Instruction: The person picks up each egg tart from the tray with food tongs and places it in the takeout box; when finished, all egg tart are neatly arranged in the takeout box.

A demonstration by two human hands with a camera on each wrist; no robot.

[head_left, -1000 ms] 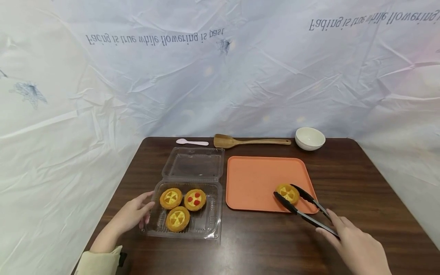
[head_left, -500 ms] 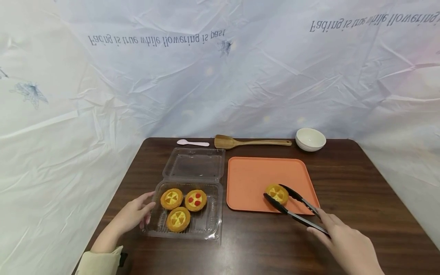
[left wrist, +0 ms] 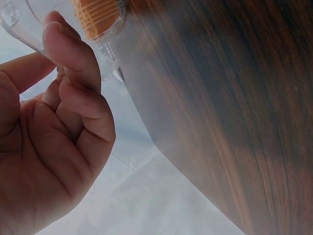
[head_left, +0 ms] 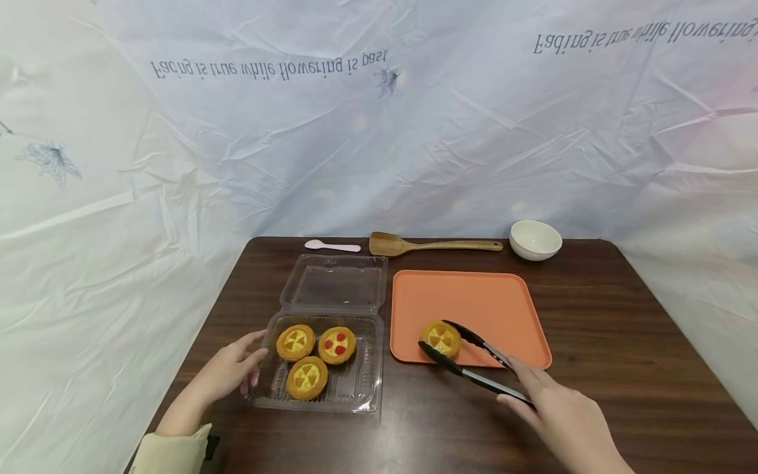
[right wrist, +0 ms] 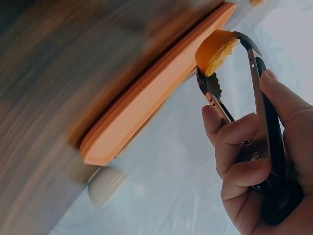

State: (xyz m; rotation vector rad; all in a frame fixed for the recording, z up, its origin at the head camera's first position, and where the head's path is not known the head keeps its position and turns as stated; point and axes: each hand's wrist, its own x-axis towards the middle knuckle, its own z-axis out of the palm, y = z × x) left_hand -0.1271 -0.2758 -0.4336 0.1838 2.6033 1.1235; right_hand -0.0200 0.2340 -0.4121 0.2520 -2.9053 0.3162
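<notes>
Currently, right hand's grip [head_left: 559, 415] clamps tongs [head_left: 482, 381], tongs pinch tart [head_left: 441, 338] over orange tray [head_left: 468, 297], left hand's grip [head_left: 229, 370] pinches clear box [head_left: 362, 386] left of tray.

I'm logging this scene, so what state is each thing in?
Container: open, lid folded back, three tarts inside
Tongs: closed on a tart
Left hand: holding the container's edge
Right hand: gripping the tongs
Tray: flat, face up
Bowl: upright
Spoon: lying down
Spatula: lying down
</notes>
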